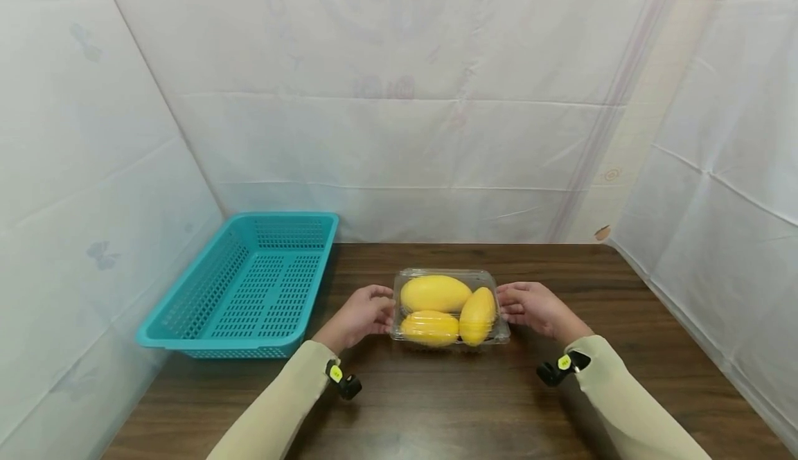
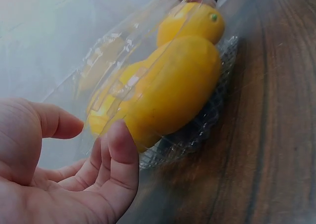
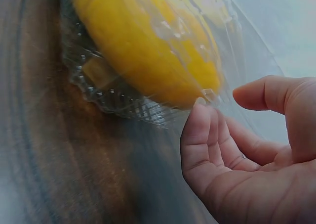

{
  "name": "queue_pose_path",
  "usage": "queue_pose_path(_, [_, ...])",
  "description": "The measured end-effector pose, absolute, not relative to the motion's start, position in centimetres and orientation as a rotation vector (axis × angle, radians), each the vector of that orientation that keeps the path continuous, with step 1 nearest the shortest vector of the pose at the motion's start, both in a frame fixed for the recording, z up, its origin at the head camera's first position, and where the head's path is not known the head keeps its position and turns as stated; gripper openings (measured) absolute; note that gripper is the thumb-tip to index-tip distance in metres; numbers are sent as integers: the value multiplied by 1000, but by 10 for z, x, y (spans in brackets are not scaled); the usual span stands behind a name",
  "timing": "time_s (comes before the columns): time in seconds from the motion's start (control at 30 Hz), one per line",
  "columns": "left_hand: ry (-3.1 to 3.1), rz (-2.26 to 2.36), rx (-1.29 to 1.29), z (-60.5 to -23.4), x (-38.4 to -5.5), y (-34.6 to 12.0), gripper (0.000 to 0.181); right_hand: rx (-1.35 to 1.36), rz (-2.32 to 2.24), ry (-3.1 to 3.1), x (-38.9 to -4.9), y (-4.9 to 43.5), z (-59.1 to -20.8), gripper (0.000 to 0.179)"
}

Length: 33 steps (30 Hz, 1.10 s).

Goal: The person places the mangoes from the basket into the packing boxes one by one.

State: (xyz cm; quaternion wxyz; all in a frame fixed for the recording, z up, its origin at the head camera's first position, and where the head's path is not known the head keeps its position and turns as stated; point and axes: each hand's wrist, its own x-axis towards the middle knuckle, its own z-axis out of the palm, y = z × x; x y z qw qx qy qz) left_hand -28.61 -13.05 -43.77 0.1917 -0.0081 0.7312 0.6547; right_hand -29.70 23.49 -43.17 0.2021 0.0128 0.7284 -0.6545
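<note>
A clear plastic box (image 1: 450, 346) with its lid down stands on the dark wooden table, holding three yellow mangoes, including a long one (image 1: 435, 294) at the back and another (image 1: 477, 316) on the right. At the box's left side is my left hand (image 1: 368, 314), with fingertips right at the wall and the thumb apart from the fingers, as the left wrist view (image 2: 74, 169) shows. My right hand (image 1: 533, 305) faces it across the box. Its fingertips meet the lower edge in the right wrist view, while its thumb (image 3: 261, 93) stays spread near the lid.
A turquoise slotted plastic basket (image 1: 152, 335) stands to the left on the wooden table (image 1: 436, 404). White sheeting (image 1: 399, 134) hangs behind the table and along both sides. Each wrist wears a strap with a small black camera.
</note>
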Motion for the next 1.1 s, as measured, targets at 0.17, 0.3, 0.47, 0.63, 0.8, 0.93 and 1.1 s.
queue_pose_path(0.17, [2021, 1827, -22, -437, -276, -132, 40, 5, -1790, 2039, -287, 237, -432, 48])
queue_pose_path(0.3, [1973, 1837, -20, -437, -270, -133, 39, -4, -1794, 2005, -280, 239, -431, 49])
queue_pose_path(0.47, [1900, 1848, 26, -436, -261, -134, 45, -22, -1793, 1962, -272, 241, -431, 48])
queue_pose_path(0.63, [1863, 1836, 77, -435, -254, -135, 49, -81, -1757, 1932, -265, 245, -429, 55])
queue_pose_path(0.8, [1847, 1842, 95, -435, -252, -135, 48, -164, -1716, 1891, -260, 247, -425, 62])
queue_pose_path(0.93, [1841, 1850, 100, -435, -251, -134, 46, -197, -1688, 1853, -258, 247, -423, 68])
queue_pose_path(1.1, [1836, 1842, 80, -434, -249, -132, 41, -211, -1683, 1824, -258, 247, -422, 71])
